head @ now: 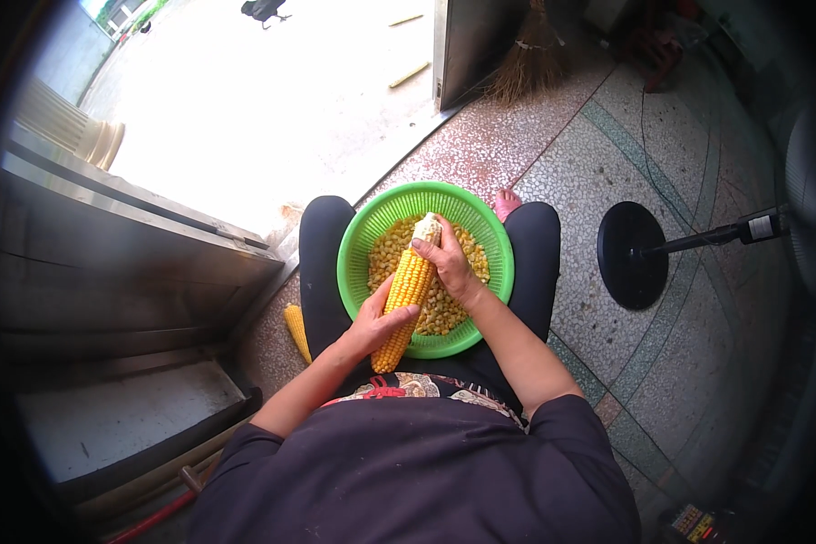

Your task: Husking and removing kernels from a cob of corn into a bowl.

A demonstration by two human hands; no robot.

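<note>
Both my hands hold one ear of corn (409, 289), tilted over a green plastic basket (358, 272) on my lap. Its upper tip is stripped to the pale cob (427, 231), while yellow kernels cover the rest. My left hand (383, 319) wraps the lower part, thumb lying across the kernel rows. Around the bare tip sits my right hand (451, 262), its thumb pressed where the kernels begin. Loose yellow kernels (389, 251) lie in the basket beneath. My palms hide parts of the ear.
Another corn ear (297, 331) lies on the floor beside my left thigh. A fan's round black base (632, 255) stands to the right. Ahead are a straw broom (527, 68) and an open door panel (472, 51). Outside, a black bird (264, 9) and a pale cob (409, 74) show.
</note>
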